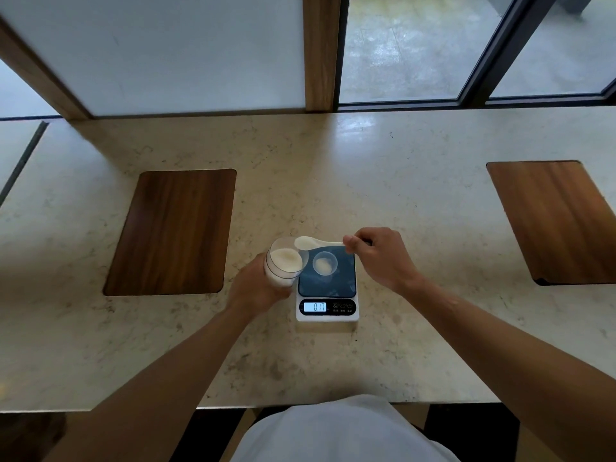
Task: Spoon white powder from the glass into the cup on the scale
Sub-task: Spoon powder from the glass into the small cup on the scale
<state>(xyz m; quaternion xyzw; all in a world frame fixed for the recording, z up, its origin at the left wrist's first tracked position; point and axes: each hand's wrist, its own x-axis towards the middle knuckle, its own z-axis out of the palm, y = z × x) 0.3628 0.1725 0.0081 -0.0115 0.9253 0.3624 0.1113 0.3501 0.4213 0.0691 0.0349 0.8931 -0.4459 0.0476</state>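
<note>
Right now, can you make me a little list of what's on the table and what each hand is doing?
left hand: holds the glass, tilted toward the scale
glass: has white powder inside
right hand: holds the spoon by its handle
spoon: bowl near the glass rim, above the scale's far edge
cup: on the scale, a little powder in it
scale display: lit, seems to read 017
table: two wooden boards, one on each side

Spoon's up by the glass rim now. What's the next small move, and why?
Probably dip the spoon into the glass: its bowl sits at the tilted rim, held by the right hand, and the cup on the scale holds only a little powder.
</note>
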